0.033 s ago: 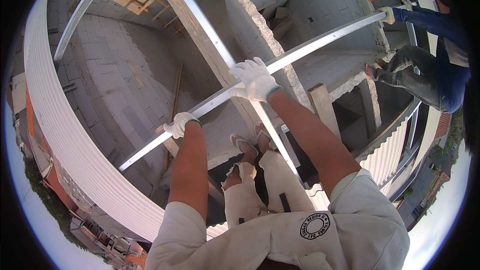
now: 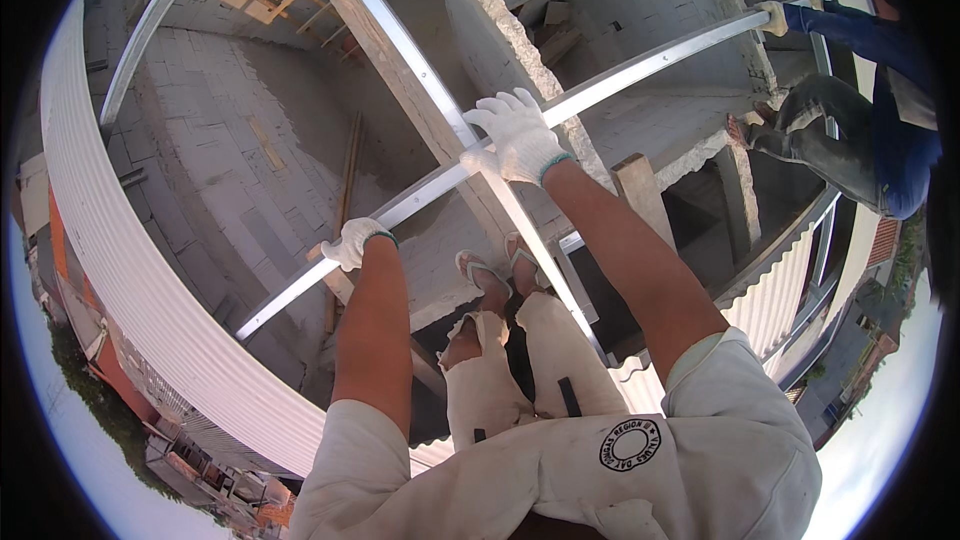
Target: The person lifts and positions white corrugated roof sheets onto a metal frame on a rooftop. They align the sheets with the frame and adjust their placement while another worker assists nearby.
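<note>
Two silvery metal channels cross below me: a transverse channel (image 2: 665, 58) and a lengthwise channel (image 2: 420, 70) lying along a wooden beam (image 2: 370, 30). My left hand (image 2: 352, 244), in a white knit glove, is closed on the transverse channel left of the crossing. My right hand (image 2: 520, 140), gloved alike, rests at the crossing with fingers spread and raised, its thumb side touching the metal. A co-worker's gloved hand (image 2: 772, 18) holds the right end of the transverse channel. My sandalled feet (image 2: 478, 270) stand on the masonry below the channels.
Rough-topped block walls (image 2: 490, 10) surround openings and lower rooms. Corrugated white sheeting (image 2: 130, 270) curves along the left edge. The co-worker's bent legs (image 2: 820, 150) are at the right. An upright board (image 2: 645, 200) stands beside my right forearm. Loose planks (image 2: 355, 170) lie below.
My right hand's fingers have straightened and lifted slightly. The view has shifted a little, with the scene appearing slightly higher and farther left.
</note>
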The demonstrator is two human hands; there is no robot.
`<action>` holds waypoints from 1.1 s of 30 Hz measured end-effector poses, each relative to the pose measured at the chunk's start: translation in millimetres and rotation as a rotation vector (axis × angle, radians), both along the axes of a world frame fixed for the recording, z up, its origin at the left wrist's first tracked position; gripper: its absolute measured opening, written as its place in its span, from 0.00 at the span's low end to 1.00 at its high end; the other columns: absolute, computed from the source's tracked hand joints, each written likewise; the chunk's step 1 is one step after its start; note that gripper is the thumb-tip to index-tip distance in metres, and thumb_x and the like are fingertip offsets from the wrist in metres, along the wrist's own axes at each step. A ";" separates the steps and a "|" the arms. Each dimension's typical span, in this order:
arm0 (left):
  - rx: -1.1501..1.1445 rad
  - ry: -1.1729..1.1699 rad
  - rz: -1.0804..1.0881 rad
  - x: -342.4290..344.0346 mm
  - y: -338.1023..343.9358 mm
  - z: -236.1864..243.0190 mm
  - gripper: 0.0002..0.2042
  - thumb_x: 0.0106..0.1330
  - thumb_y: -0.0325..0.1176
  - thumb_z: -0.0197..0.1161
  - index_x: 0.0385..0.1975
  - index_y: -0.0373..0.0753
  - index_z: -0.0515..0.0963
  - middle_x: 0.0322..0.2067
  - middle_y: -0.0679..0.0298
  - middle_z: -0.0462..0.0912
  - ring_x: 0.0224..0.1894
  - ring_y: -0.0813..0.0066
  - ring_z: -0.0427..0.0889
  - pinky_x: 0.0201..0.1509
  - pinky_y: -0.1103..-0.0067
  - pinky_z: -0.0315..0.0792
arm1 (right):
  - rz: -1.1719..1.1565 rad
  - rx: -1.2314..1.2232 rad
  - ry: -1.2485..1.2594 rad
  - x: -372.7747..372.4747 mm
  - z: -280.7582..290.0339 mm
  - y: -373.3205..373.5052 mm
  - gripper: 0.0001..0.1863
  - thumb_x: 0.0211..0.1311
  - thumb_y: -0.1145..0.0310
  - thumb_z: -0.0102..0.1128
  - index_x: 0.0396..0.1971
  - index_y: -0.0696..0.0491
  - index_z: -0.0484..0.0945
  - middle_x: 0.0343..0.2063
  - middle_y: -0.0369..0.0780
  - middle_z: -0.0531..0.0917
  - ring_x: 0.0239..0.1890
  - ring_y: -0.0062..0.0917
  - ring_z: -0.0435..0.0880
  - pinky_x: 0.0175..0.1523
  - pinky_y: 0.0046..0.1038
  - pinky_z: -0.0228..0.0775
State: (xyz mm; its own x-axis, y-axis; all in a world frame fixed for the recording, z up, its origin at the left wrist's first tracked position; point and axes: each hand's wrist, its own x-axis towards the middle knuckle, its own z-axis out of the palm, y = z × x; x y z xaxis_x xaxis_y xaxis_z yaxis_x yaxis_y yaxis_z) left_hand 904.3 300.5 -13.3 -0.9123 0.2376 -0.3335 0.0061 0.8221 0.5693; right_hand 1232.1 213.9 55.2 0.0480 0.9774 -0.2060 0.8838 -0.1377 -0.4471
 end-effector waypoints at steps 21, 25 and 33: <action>-0.099 0.089 -0.058 -17.4 -3.2 -23.0 0.24 0.80 0.32 0.58 0.75 0.45 0.78 0.71 0.43 0.81 0.64 0.44 0.89 0.66 0.56 0.85 | 0.137 -0.541 -0.295 186.3 -28.8 -0.2 0.15 0.75 0.64 0.66 0.56 0.36 0.91 0.58 0.35 0.92 0.67 0.35 0.89 0.71 0.42 0.79; -0.076 0.081 -0.064 -5.6 -2.5 -12.2 0.23 0.81 0.34 0.57 0.74 0.43 0.78 0.68 0.41 0.84 0.65 0.42 0.88 0.66 0.54 0.84 | 0.124 -0.556 -0.288 189.3 -34.0 -4.1 0.15 0.78 0.65 0.62 0.57 0.35 0.91 0.59 0.34 0.92 0.67 0.33 0.89 0.72 0.41 0.78; -0.198 0.152 -0.095 -4.5 1.6 -8.7 0.24 0.82 0.36 0.56 0.76 0.50 0.77 0.68 0.43 0.85 0.66 0.41 0.88 0.68 0.54 0.83 | 0.146 -0.674 -0.266 187.4 -17.6 14.3 0.18 0.79 0.65 0.62 0.62 0.35 0.89 0.63 0.33 0.90 0.71 0.32 0.87 0.75 0.40 0.76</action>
State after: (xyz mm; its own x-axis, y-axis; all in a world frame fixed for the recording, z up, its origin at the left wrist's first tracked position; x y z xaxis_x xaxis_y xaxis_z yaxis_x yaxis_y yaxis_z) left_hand 899.8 302.1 -21.9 -0.9320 0.2688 -0.2432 0.1619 0.9089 0.3844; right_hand 1419.5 228.2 37.6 0.0596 0.6430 -0.7636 0.9808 -0.1799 -0.0749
